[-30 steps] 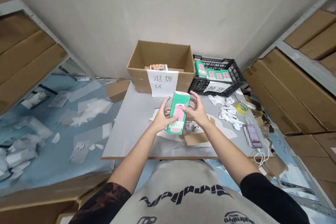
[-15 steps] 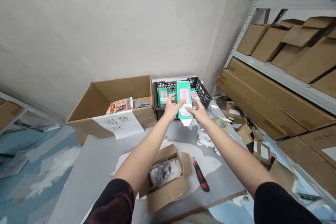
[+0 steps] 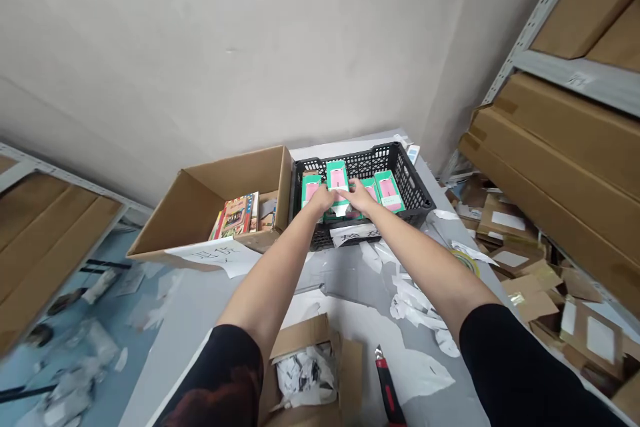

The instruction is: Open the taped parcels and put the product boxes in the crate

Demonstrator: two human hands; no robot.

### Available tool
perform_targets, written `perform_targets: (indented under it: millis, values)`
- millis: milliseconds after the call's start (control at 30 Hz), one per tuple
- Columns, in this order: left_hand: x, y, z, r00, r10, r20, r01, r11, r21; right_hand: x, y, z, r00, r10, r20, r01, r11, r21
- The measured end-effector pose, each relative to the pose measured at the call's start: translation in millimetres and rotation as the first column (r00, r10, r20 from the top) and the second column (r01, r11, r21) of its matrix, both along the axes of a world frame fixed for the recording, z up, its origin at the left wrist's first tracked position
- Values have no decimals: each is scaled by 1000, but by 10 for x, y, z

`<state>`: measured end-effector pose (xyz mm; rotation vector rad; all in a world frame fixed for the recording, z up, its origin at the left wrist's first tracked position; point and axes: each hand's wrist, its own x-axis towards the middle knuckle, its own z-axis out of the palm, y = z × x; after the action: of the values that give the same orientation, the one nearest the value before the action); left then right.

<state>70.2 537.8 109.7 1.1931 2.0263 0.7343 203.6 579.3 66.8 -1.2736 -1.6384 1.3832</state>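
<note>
Take the hands as your clock centre. At 9 o'clock, on the far left, steel shelving (image 3: 60, 197) holds brown cartons. Nearer, at 9 o'clock, stands your open cardboard carton (image 3: 200, 213), with colourful books (image 3: 235, 217) inside and a handwritten paper sign (image 3: 213, 257) hanging from its front. At 6 o'clock, a small opened cardboard box (image 3: 305, 373) holds crumpled white paper. Your left hand (image 3: 323, 199) reaches into the black plastic crate (image 3: 360, 163) at 11 o'clock, its fingers lying close together against the lower left of a green-and-pink retail pack (image 3: 337, 183). That pack sits in the crate among at least 3 others, with a white flap showing at its near end. Your right hand (image 3: 359, 197) comes in from 3 o'clock side, its fingers (image 3: 353, 192) slightly spread and against the pack's lower right. You cannot tell from this view whether either hand pinches it. A paper label (image 3: 353, 235) hangs on the crate's near wall. At 5 o'clock lie a red-and-black utility knife (image 3: 387, 390) and white paper scraps (image 3: 415, 303) on the grey table (image 3: 330, 267). At 3 o'clock sit a yellow tape roll (image 3: 465, 261) and cardboard offcuts (image 3: 505, 220), with flat cartons (image 3: 565, 140) on steel shelving beyond.
</note>
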Motion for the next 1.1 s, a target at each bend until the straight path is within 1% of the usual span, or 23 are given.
perform_targets:
  millis: [67, 133, 200, 267, 333, 400, 500, 567, 667, 733, 800, 833, 867, 900, 933, 967, 1000, 1033, 1067, 1100]
  values:
    - [-101, -44, -79, 995, -2, -100, -1, 999, -35, -90, 19, -152, 979, 83, 187, -106, 988, 115]
    - [-169, -126, -123, 966, -59, -250, 57, 998, -17, -142, 30, -234, 937, 144, 319, -206, 964, 170]
    - [-196, -211, -136, 905, -127, -406, 155, 987, 36, -181, 46, -252, 919, 162, 360, -236, 957, 172]
    - [-195, -279, -133, 850, -191, -492, 257, 964, 70, -215, 63, -232, 930, 150, 336, -211, 966, 151]
    - [-190, -329, -129, 815, -274, -511, 354, 933, 65, -241, 70, -206, 950, 127, 285, -170, 977, 131]
    - [-202, -370, -136, 801, -336, -496, 420, 905, 65, -250, 56, -190, 963, 116, 242, -146, 983, 108]
    - [-244, -428, -155, 820, -357, -447, 448, 887, 115, -234, -16, -166, 976, 130, 177, -142, 988, 60]
    - [-264, -473, -143, 831, -359, -425, 450, 883, 134, -214, -97, -117, 984, 153, 91, -160, 984, 75]
    - [-282, -598, -35, 838, -381, -392, 449, 888, 97, -164, -274, 27, 984, 176, 5, -175, 974, 147]
    - [-326, -793, 96, 835, -400, -377, 466, 880, 98, -104, -449, 148, 985, 170, 10, -169, 971, 167]
    - [-440, -1141, 235, 838, -401, -370, 486, 857, 173, -15, -700, 253, 987, 157, 24, -159, 972, 175]
    - [-531, -1382, 290, 848, -391, -357, 485, 844, 228, 43, -866, 287, 988, 149, 33, -152, 972, 176]
    - [-644, -1667, 323, 868, -371, -329, 467, 837, 286, 108, -1062, 301, 989, 141, 43, -147, 973, 176]
    - [-774, -1989, 326, 891, -352, -286, 434, 844, 315, 182, -1291, 293, 989, 135, 54, -142, 974, 174]
    - [-913, -2342, 292, 919, -320, -229, 382, 865, 324, 262, -1552, 258, 989, 130, 67, -140, 975, 171]
    - [-1053, -2714, 220, 952, -261, -159, 300, 898, 322, 347, -1841, 197, 989, 124, 82, -136, 977, 163]
    - [-1183, -3092, 108, 977, -197, -82, 212, 928, 307, 433, -2151, 109, 987, 121, 102, -136, 979, 153]
    - [-1293, -3461, -39, 994, -109, -15, 108, 948, 298, 515, -2471, -2, 986, 112, 126, -130, 982, 138]
    - [-1375, -3809, -212, 998, -13, 60, -5, 959, 283, 588, -2790, -129, 985, 80, 155, -95, 991, 92]
    - [-1427, -4123, -398, 982, 102, 157, -138, 961, 240, 644, -3096, -264, 984, 42, 174, -43, 999, 1]
